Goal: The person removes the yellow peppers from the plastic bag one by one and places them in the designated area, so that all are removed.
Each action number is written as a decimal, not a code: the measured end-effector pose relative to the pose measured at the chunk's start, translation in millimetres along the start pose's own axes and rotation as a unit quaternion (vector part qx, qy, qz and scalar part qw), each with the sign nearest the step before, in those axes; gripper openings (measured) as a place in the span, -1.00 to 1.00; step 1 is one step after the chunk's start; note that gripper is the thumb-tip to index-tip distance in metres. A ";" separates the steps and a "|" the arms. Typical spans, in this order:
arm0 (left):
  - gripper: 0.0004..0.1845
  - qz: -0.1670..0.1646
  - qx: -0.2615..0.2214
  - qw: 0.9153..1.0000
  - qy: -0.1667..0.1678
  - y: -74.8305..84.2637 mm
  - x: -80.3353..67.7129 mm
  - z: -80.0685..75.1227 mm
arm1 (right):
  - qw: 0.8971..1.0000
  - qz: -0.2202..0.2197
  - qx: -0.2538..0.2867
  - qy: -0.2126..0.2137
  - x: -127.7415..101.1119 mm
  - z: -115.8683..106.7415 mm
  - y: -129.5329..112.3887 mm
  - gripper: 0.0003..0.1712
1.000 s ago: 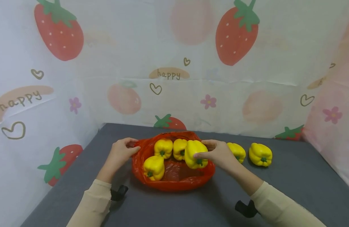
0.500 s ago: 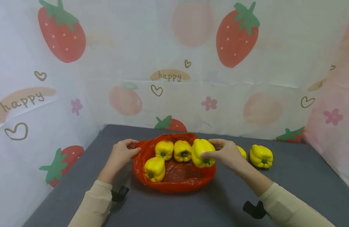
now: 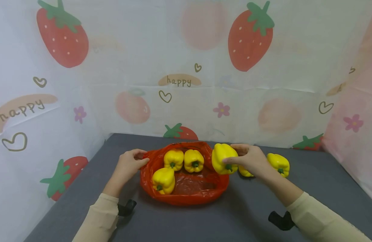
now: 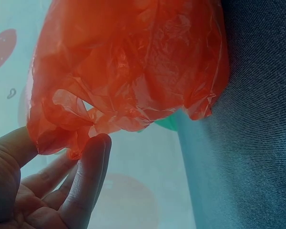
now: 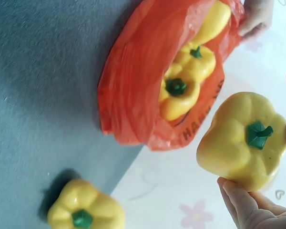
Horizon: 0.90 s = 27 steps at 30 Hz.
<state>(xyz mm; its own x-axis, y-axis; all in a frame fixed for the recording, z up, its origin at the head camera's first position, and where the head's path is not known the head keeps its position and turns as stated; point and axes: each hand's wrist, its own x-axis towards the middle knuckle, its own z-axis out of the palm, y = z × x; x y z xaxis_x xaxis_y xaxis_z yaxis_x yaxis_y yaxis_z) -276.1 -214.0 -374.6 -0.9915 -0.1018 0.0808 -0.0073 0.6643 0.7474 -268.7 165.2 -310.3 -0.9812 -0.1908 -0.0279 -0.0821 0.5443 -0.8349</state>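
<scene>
An orange-red plastic bag (image 3: 186, 199) lies with its mouth wide, and three yellow bell peppers with green stems show inside, one of them a pepper (image 3: 164, 180) at the front left. At the bag's left rim, my left hand (image 3: 125, 168) pinches the thin plastic between thumb and fingers; the left wrist view shows the bunched edge of the bag (image 4: 133, 62) there. My right hand (image 3: 253, 160) grips another yellow bell pepper (image 3: 221, 157) by its sides, raised over the bag's right rim. In the right wrist view this pepper (image 5: 236, 138) appears apart from the bag.
Right of the bag, one yellow pepper (image 3: 245, 171) is partly hidden behind my right hand. Farther right lies another pepper (image 3: 280, 164) on the dark grey tabletop (image 3: 186, 225). A white cloth (image 3: 264, 84) printed with strawberries stands behind and around the table.
My right hand has moved to the right and slightly up with the pepper, from over the bag's opening to its right rim. My left hand stays on the bag's edge.
</scene>
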 end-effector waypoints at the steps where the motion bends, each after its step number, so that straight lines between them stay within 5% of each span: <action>1: -0.61 0.001 0.000 1.000 0.000 -0.1 0.1 0.2 | 1.000 0.001 0.008 -0.001 -0.3 -2.8 1.5 -0.02; 27: -0.61 0.003 -0.003 1.000 -0.007 2.8 -1.2 -0.8 | 0.998 0.038 -0.042 0.019 -11.8 -53.3 27.4 0.04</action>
<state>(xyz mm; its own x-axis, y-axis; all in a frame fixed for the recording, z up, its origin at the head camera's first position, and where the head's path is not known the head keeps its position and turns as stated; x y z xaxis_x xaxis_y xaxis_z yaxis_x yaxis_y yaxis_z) -274.8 -212.6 -372.1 -0.9933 -0.0871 0.0754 -0.0010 0.6608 0.7506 -268.7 226.0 -303.6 -0.9910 -0.1153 -0.0676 -0.0193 0.6236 -0.7815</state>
